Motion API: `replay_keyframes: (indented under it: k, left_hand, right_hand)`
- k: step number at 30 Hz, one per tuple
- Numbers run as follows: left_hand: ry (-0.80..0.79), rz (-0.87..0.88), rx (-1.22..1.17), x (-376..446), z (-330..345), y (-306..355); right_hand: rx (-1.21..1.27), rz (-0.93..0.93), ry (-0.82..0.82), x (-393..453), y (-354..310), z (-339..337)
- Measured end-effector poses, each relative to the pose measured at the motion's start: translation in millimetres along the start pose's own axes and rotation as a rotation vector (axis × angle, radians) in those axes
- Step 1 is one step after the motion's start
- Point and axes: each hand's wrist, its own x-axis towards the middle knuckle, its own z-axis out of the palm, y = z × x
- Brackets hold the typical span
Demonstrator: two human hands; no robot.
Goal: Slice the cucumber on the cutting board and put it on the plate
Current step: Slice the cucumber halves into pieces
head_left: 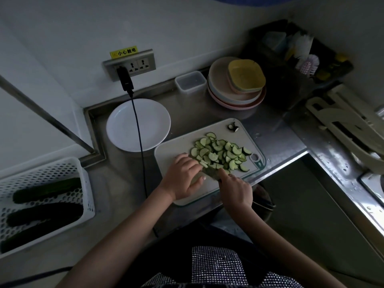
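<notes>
Because the cucumber slices (221,152) heaped on the cutting board (172,150) look thin, wet and slippery, scooping them together likely beats pinching. The left hand (184,177) lies curled over a hidden last piece; the right hand (235,189) grips a knife (211,172), its blade dim. The plate (138,124) waits nearby.

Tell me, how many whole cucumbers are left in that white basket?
3, lying side by side in the white basket: far, middle, near. More may hide in the dim light.
</notes>
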Motion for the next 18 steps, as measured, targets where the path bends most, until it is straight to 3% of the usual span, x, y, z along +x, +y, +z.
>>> replay_keyframes:
  k: [11,16,18]
  left_hand:
    - [-0.219,-0.014,0.013,12.7,7.7,-4.9]
    - [-0.471,-0.142,0.053,28.8,5.0,-0.7]
    - [-0.454,-0.166,0.0,30.8,2.1,-1.9]
  right_hand:
    - [0.009,-0.002,-0.023,-1.8,3.6,-3.3]
    - [-0.009,-0.07,-0.027,-2.8,-3.0,-1.6]
    - [-0.015,-0.084,-0.042,-2.4,-4.4,-0.9]
